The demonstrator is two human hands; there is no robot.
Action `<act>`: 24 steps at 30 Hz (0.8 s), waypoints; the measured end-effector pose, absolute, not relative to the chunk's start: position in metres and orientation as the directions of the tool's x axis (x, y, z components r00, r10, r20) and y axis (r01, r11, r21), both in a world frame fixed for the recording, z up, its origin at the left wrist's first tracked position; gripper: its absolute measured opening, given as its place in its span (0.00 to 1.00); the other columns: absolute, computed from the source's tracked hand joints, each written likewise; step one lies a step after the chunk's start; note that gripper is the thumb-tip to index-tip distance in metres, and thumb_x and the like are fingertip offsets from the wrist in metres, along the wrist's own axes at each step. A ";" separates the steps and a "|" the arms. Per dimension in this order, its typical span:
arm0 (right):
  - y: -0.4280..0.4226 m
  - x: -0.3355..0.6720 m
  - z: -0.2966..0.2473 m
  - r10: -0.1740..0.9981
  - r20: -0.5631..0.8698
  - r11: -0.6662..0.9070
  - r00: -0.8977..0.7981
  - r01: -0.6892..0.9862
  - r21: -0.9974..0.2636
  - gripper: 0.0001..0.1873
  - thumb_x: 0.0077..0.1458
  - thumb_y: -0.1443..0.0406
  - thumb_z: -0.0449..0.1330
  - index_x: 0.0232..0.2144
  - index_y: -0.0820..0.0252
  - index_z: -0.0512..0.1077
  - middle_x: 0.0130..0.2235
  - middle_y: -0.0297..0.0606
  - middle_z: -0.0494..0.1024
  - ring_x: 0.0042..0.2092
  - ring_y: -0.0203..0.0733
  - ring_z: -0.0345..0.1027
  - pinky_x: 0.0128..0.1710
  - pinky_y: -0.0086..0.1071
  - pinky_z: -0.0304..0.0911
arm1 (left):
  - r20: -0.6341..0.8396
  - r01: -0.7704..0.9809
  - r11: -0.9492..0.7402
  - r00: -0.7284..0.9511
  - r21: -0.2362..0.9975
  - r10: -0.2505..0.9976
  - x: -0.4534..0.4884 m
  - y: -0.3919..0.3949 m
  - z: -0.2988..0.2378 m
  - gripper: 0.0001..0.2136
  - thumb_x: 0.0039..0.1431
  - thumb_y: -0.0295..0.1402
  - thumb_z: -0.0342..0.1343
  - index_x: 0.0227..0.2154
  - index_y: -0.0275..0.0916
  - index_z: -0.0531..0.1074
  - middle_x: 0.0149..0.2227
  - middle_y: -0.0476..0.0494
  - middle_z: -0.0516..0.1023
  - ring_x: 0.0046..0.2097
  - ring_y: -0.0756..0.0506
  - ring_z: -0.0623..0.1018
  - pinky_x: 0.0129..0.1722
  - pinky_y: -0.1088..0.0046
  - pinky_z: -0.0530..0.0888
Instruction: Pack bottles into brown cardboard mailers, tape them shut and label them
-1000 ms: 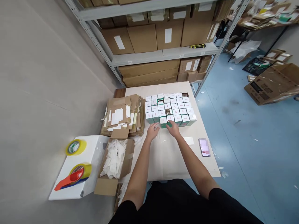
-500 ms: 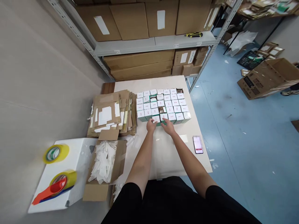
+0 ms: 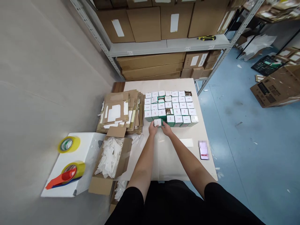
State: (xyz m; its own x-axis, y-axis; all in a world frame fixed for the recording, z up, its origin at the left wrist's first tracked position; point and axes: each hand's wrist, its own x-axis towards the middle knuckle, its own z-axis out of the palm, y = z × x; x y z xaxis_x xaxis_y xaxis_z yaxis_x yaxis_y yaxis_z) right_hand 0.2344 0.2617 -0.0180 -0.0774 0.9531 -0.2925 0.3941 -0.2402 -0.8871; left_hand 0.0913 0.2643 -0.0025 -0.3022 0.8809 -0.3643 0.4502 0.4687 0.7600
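A block of small white-and-green boxes (image 3: 178,119) stands in rows on the table, red writing on their tops. At its front edge, one small white box (image 3: 157,122) sits slightly forward of the row, between my hands. My left hand (image 3: 152,128) is closed on its left side. On the other side, my right hand (image 3: 166,128) grips the same box with bent fingers. Several boxes in the block, such as the open box (image 3: 169,112), have raised or missing lids. A gap in the front row lies behind the held box.
Flattened cardboard (image 3: 117,107) is stacked left of the boxes. An open carton (image 3: 124,156) of white paper scraps stands nearer me. Tape rolls (image 3: 68,144) lie on a white foam box (image 3: 83,156). A phone (image 3: 203,150) rests at the table's right edge. Behind rises a loaded shelf (image 3: 150,47).
Both hands have drawn one small box out of the front row towards me, leaving a gap. A white flat piece right of my arm shows more now. The camera view has shifted left.
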 end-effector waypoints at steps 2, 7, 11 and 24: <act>0.259 0.227 -0.022 0.953 -0.290 -0.234 -0.090 0.391 -0.890 0.28 0.57 0.62 0.62 0.60 0.57 0.74 0.60 0.48 0.77 0.65 0.58 0.68 0.67 0.53 0.60 | -0.367 0.414 0.466 -0.299 0.782 0.881 0.088 0.258 -0.003 0.27 0.58 0.27 0.62 0.62 0.39 0.68 0.56 0.36 0.81 0.55 0.43 0.81 0.55 0.67 0.75; 0.244 0.221 -0.022 0.970 -0.229 -0.193 -0.082 0.319 -0.928 0.22 0.55 0.62 0.59 0.52 0.58 0.78 0.51 0.46 0.81 0.54 0.53 0.75 0.61 0.51 0.66 | -0.295 0.387 0.382 -0.267 0.839 0.918 0.081 0.240 0.008 0.27 0.57 0.25 0.62 0.61 0.40 0.70 0.56 0.37 0.81 0.55 0.42 0.81 0.56 0.64 0.77; 0.225 0.225 -0.011 0.978 -0.209 -0.200 -0.006 0.259 -0.945 0.16 0.57 0.58 0.57 0.44 0.59 0.76 0.47 0.46 0.82 0.48 0.50 0.76 0.55 0.46 0.70 | -0.227 0.334 0.296 -0.232 0.895 0.946 0.075 0.217 0.025 0.25 0.57 0.25 0.63 0.59 0.40 0.72 0.55 0.37 0.81 0.55 0.43 0.80 0.57 0.64 0.76; 0.093 0.203 -0.004 0.923 -0.373 -0.385 0.094 0.235 -0.893 0.15 0.50 0.52 0.59 0.36 0.54 0.69 0.38 0.36 0.81 0.40 0.46 0.76 0.46 0.42 0.72 | -0.277 0.363 0.280 -0.061 0.889 0.959 0.033 0.099 0.028 0.25 0.55 0.28 0.66 0.57 0.41 0.76 0.52 0.38 0.81 0.51 0.42 0.81 0.53 0.63 0.78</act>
State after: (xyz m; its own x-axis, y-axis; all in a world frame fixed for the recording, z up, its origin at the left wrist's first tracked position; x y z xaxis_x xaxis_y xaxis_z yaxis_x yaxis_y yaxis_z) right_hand 0.2033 0.0930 -0.0044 0.0937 0.9231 -0.3730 0.2354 -0.3846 -0.8926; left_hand 0.0329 0.0992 0.0284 -0.0613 0.9590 -0.2766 0.3631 0.2796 0.8888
